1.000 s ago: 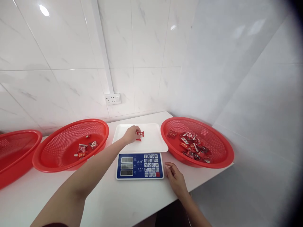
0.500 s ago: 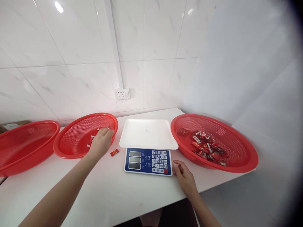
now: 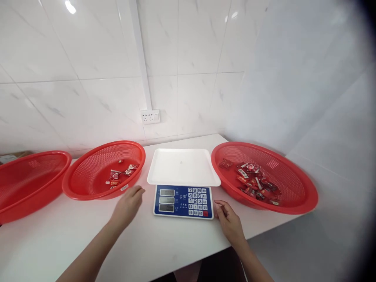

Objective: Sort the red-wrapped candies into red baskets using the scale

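Note:
My left hand [image 3: 129,205] is over the white table, just in front of the middle red basket [image 3: 85,172]. Its fingers are pinched together, and whatever they hold is hidden. Inside that basket lie several small red and white wrapped packets [image 3: 115,175]. My right hand [image 3: 230,223] rests at the right edge of the blue-and-white weighing scale [image 3: 183,201], fingers loosely bent and apart, with nothing seen in it. The scale's white tray [image 3: 180,166] bears nothing. Right of it, a larger heap of wrapped packets [image 3: 255,182] lies in another red basket [image 3: 305,192].
A third red basket [image 3: 32,184] stands at the far left, with part of a cardboard box [image 3: 14,156] behind it. On the tiled wall behind is a power socket [image 3: 150,116]. The table's front edge [image 3: 202,257] runs close to my body.
My left hand has moved out of the middle basket, toward me, to where a small red packet lay on the table. That packet is out of sight now. My right hand stays put.

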A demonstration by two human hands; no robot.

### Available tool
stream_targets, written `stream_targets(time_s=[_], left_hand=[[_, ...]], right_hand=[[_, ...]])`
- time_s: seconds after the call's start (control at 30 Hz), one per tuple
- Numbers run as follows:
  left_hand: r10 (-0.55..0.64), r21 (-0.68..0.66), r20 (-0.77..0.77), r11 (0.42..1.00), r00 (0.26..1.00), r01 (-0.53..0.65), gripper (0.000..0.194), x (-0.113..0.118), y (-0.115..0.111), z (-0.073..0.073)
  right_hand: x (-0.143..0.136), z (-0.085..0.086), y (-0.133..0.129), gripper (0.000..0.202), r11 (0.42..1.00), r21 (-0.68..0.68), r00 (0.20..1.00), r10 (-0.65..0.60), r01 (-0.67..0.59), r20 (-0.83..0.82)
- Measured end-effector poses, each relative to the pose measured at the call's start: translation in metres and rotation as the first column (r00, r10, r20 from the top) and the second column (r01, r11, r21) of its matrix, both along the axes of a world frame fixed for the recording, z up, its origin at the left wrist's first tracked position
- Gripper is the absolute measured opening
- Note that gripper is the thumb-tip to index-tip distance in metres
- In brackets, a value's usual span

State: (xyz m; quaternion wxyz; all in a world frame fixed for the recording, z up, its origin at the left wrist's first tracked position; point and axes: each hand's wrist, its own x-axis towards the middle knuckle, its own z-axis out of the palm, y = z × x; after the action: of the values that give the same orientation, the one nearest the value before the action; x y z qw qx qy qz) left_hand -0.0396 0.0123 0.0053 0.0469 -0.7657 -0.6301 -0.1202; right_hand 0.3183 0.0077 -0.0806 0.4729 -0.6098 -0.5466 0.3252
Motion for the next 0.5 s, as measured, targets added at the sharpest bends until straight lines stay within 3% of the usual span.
stream_targets(time_s=[0.03, 0.07, 0.13, 0.17, 0.23, 0.3, 0.4, 0.5], left_hand=[[0.008, 0.069, 0.013, 0.998, 1.000, -0.009, 0.033, -0.005, -0.002, 0.011], [0.028, 0.233, 0.041, 0.972, 0.999, -0.036, 0.031, -0.010, -0.003, 0.022], [0.027, 0.455, 0.076, 0.889, 0.997, -0.059, 0.025, -0.018, -0.001, 0.040], [0.035, 0.525, 0.105, 0.847, 0.994, -0.086, 0.022, -0.019, 0.000, 0.045], [-0.014, 0.569, 0.158, 0.818, 0.987, -0.079, 0.019, -0.012, 0.000, 0.046], [-0.137, 0.572, 0.186, 0.820, 0.973, 0.006, 0.018, 0.004, -0.003, 0.035], [-0.301, 0.573, 0.206, 0.808, 0.931, 0.134, 0.015, 0.036, -0.013, 0.005], [-0.500, 0.527, 0.265, 0.791, 0.824, 0.311, 0.017, 0.070, -0.027, -0.025]], right_hand=[[-0.001, 0.001, 0.000, 0.039, 1.000, 0.006, 1.000, -0.001, 0.001, -0.005], [-0.003, 0.003, -0.001, 0.038, 1.000, 0.014, 1.000, 0.002, -0.002, -0.009], [-0.005, 0.006, -0.004, 0.037, 0.999, 0.034, 1.000, 0.006, -0.006, -0.006], [-0.005, 0.009, -0.008, 0.036, 0.999, 0.050, 1.000, 0.008, -0.008, 0.007], [-0.003, 0.020, -0.016, 0.034, 0.993, 0.113, 0.998, 0.021, -0.028, 0.061], [0.006, 0.041, -0.022, 0.031, 0.975, 0.213, 0.989, 0.028, -0.058, 0.144], [0.033, 0.085, -0.016, 0.029, 0.949, 0.309, 0.966, -0.017, -0.066, 0.258], [0.077, 0.125, 0.016, 0.029, 0.985, 0.172, 0.947, -0.026, -0.031, 0.319]])
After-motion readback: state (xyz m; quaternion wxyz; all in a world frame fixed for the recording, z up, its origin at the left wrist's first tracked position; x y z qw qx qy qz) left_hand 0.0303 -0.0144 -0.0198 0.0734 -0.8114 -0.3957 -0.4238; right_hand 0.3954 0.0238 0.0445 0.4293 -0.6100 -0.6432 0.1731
